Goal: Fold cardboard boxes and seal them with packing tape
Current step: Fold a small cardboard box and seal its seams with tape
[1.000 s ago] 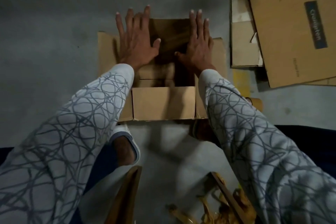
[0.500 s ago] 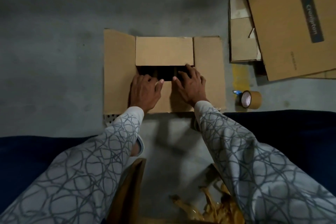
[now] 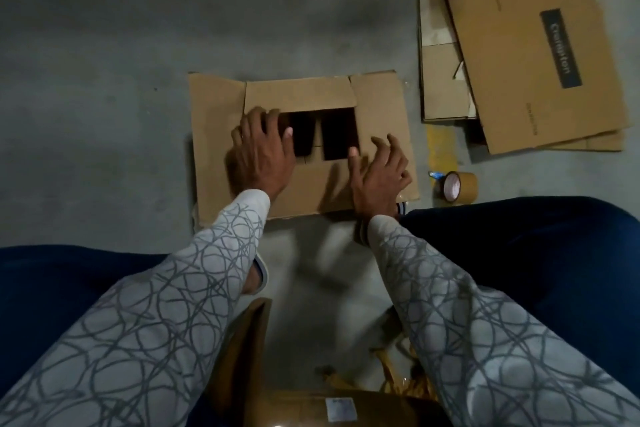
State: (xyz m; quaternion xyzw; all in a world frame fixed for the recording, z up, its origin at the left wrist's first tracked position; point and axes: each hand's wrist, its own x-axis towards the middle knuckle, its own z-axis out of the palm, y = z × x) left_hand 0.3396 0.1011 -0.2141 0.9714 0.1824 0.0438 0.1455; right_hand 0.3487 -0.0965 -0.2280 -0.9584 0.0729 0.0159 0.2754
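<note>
As left hand [image 3: 260,158] and blurry right hand [image 3: 380,177] press flat, apparently no grip, take light, stiff box [image 3: 215,135] by flap edges.

On the grey floor [image 3: 131,45], the left hand [image 3: 259,156] and right hand [image 3: 379,177] rest on a cardboard box [image 3: 214,135] with half-closed flaps, a tape roll [image 3: 459,186] just right of it.
</note>
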